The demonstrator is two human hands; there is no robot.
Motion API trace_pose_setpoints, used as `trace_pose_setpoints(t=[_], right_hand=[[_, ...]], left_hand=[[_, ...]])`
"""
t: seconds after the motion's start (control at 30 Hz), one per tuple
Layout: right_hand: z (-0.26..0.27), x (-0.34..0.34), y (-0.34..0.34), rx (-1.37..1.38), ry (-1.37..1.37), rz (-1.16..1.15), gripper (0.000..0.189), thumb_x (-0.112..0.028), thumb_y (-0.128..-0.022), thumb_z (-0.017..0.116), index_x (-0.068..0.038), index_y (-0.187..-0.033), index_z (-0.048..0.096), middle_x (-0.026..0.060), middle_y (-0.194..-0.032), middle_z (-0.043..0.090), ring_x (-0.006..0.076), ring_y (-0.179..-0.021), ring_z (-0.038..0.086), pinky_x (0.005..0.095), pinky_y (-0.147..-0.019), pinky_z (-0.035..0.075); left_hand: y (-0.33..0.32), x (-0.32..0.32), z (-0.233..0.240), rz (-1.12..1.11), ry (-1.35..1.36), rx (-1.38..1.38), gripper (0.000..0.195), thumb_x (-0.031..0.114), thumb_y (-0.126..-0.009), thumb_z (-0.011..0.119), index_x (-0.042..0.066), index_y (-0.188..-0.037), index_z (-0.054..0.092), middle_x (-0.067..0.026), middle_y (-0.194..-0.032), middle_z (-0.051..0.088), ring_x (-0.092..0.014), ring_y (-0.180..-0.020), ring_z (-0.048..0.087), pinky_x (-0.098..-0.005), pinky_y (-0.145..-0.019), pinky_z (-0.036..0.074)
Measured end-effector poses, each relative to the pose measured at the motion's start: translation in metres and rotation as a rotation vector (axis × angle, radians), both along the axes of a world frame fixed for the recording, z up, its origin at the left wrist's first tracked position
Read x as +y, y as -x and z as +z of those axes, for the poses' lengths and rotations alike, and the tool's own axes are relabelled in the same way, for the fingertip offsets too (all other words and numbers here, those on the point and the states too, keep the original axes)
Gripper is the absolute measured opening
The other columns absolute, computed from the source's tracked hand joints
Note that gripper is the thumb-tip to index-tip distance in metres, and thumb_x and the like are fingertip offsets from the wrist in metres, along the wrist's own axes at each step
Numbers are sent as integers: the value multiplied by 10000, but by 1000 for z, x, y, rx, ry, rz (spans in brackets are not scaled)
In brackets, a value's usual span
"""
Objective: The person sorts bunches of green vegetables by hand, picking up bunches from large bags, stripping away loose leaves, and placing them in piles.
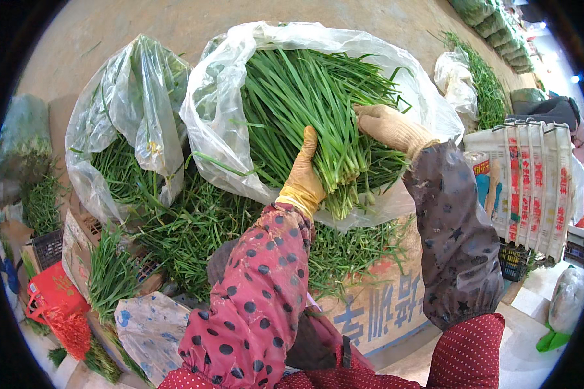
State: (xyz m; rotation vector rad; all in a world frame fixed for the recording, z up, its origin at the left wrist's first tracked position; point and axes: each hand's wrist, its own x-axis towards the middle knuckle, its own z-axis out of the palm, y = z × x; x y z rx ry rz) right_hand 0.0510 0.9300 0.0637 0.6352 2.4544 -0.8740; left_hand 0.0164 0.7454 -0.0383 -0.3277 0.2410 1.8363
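Observation:
In the head view a large bundle of green garlic chives (316, 121) lies in an open clear plastic bag (214, 121), its pale cut ends towards me. My left hand (304, 172), in a yellowish glove, grips the near left side of the bundle close to the cut ends, thumb up. My right hand (387, 127), in a beige knit glove, rests against the bundle's right side with the fingertips partly hidden; its grip cannot be made out. More green leaves lie in the bag under and around the bundle.
Left of the bag stands another plastic bag of greens (141, 121). Loose trimmings (199, 223) cover the surface nearer me, by a printed cardboard piece (370, 311). A red bag (56, 291) is at the lower left. Stacked white plastic crates (525, 180) stand at the right.

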Motion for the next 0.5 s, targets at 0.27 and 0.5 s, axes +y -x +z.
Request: trace_pose_setpoints(t=[0.27,0.5], right_hand=[[35,-35,-12,127,504,-336,794,-673,-892,490,-31,-1360,486,101,-1252,596,218,-1111,566,402,-873,477],[78,-86,-26,91,-303,-298,1056,-322,-678,857,25,-1472,254,266,-1248,570,344,-1175,574,381,-979,461]], left_hand=[[9,12,16,-88,105,113,721,626,-861,559,97,-1347,496,-134,-1256,607,-318,-1086,620,-530,-918,518],[6,20,53,-233,-193,274,660,555,-929,467,118,-1422,422,-78,-1350,545,-249,-1199,547,-438,-1008,467]])
